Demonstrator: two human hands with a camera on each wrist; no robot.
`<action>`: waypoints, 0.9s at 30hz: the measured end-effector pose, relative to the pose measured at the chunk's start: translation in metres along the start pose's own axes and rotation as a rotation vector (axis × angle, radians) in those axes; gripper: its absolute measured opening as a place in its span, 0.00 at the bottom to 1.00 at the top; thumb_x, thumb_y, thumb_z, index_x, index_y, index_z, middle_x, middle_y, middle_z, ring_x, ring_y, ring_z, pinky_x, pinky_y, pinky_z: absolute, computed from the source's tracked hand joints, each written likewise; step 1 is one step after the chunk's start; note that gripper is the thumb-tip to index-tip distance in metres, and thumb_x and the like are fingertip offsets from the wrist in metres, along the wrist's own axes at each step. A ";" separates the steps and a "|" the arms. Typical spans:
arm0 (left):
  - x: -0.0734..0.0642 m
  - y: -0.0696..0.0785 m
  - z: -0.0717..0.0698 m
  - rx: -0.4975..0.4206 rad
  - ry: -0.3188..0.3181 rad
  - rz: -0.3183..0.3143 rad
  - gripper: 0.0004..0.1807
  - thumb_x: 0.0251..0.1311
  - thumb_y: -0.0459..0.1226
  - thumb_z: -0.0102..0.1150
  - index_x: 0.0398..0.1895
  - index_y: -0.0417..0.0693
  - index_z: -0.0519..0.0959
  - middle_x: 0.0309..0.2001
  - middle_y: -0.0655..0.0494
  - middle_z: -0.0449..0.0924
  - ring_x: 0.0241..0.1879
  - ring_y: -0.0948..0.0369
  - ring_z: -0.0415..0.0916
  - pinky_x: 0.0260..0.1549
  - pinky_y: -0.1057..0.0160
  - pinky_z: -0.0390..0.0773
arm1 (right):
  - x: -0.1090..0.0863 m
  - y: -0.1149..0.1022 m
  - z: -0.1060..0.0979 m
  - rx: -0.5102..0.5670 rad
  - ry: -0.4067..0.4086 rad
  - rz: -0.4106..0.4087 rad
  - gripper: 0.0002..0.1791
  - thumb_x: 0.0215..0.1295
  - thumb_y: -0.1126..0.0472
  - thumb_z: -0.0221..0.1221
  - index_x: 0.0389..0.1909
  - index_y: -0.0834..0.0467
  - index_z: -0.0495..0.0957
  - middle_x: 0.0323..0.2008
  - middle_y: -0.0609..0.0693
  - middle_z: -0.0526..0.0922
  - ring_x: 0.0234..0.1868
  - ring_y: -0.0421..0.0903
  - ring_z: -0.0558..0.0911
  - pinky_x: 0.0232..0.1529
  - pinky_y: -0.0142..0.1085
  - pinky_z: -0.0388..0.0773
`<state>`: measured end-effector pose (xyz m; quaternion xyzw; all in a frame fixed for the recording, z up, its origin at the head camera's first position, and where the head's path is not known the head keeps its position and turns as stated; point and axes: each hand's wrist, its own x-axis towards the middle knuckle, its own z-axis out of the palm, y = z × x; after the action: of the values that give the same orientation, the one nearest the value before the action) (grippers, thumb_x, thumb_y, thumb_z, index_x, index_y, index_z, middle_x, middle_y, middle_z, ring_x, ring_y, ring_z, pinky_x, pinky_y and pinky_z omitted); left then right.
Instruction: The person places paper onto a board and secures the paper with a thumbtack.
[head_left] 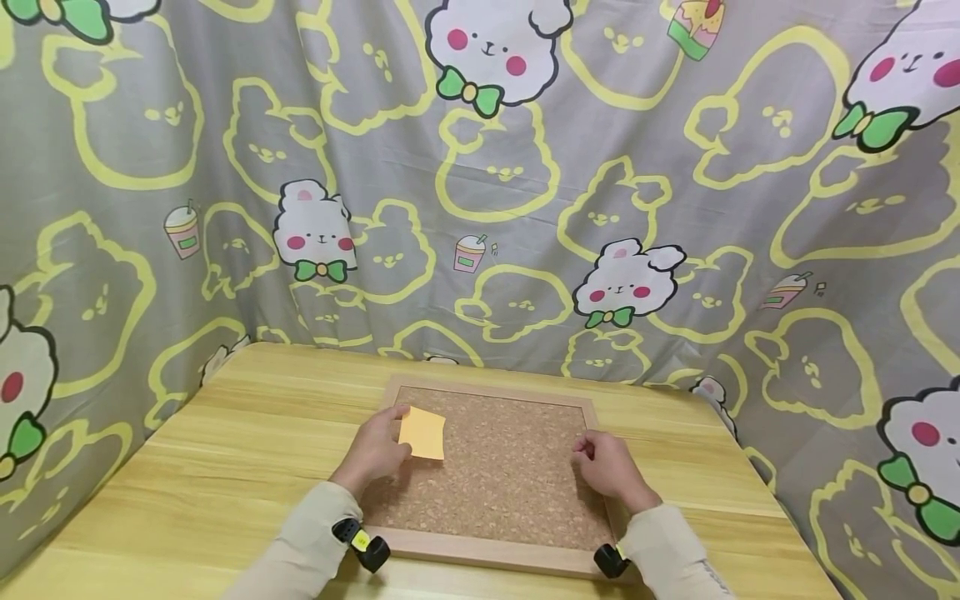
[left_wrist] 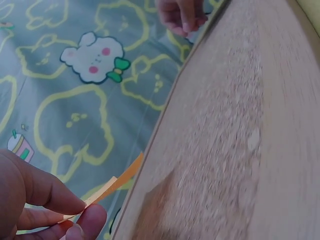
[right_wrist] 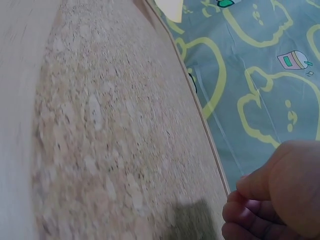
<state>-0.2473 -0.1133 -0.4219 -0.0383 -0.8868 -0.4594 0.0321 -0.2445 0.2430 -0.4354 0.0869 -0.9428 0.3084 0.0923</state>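
A yellow-orange sticky note (head_left: 423,433) is held up over the left part of a wood-framed cork board (head_left: 510,475). My left hand (head_left: 378,446) pinches it by its left edge, between thumb and fingers. Seen nearly edge-on in the left wrist view, the sticky note (left_wrist: 120,181) shows layered edges and casts a shadow on the cork. Over the board's right side, my right hand (head_left: 606,467) has its fingers curled and the thumb against them. From the right wrist, the right hand (right_wrist: 280,195) appears beside the frame; I cannot tell whether something small is between its fingertips.
The board lies on a light wooden table (head_left: 247,450), its near frame edge towards me. Behind and at both sides hangs a grey curtain (head_left: 510,233) with cartoon animals. Each wrist carries a small black camera, such as the left wrist camera (head_left: 367,548).
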 end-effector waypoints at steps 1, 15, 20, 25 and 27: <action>0.000 0.001 0.002 0.001 -0.001 0.007 0.36 0.46 0.20 0.59 0.65 0.33 0.68 0.61 0.33 0.69 0.26 0.59 0.71 0.18 0.65 0.70 | 0.000 0.000 0.001 -0.001 -0.001 -0.003 0.06 0.56 0.73 0.60 0.25 0.59 0.77 0.19 0.44 0.70 0.23 0.41 0.68 0.25 0.35 0.68; 0.002 0.013 0.018 -0.041 -0.061 0.036 0.36 0.47 0.20 0.57 0.66 0.32 0.66 0.57 0.37 0.72 0.16 0.64 0.69 0.13 0.66 0.68 | 0.004 -0.007 0.015 -0.025 0.013 -0.044 0.09 0.55 0.72 0.62 0.23 0.56 0.75 0.18 0.43 0.69 0.22 0.40 0.68 0.24 0.34 0.67; 0.004 0.014 0.023 -0.055 -0.084 0.046 0.36 0.47 0.19 0.58 0.66 0.30 0.66 0.56 0.34 0.73 0.23 0.61 0.75 0.16 0.64 0.71 | 0.008 -0.011 0.019 -0.017 0.001 -0.058 0.10 0.56 0.71 0.63 0.23 0.56 0.74 0.19 0.43 0.69 0.23 0.41 0.68 0.26 0.35 0.67; 0.006 0.015 0.030 -0.031 -0.075 0.053 0.36 0.45 0.20 0.60 0.65 0.32 0.68 0.58 0.35 0.73 0.28 0.60 0.76 0.18 0.64 0.73 | 0.012 -0.014 0.023 -0.006 -0.014 -0.035 0.10 0.56 0.71 0.63 0.22 0.56 0.74 0.19 0.44 0.70 0.22 0.41 0.69 0.25 0.35 0.68; 0.006 0.015 0.032 -0.033 -0.079 0.047 0.37 0.45 0.20 0.60 0.65 0.33 0.68 0.57 0.35 0.73 0.28 0.59 0.77 0.18 0.64 0.73 | 0.013 -0.015 0.024 -0.001 -0.022 -0.031 0.10 0.56 0.71 0.62 0.23 0.56 0.74 0.18 0.43 0.71 0.22 0.41 0.69 0.25 0.35 0.68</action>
<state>-0.2527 -0.0781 -0.4272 -0.0781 -0.8785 -0.4712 0.0071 -0.2569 0.2151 -0.4430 0.1048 -0.9424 0.3055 0.0866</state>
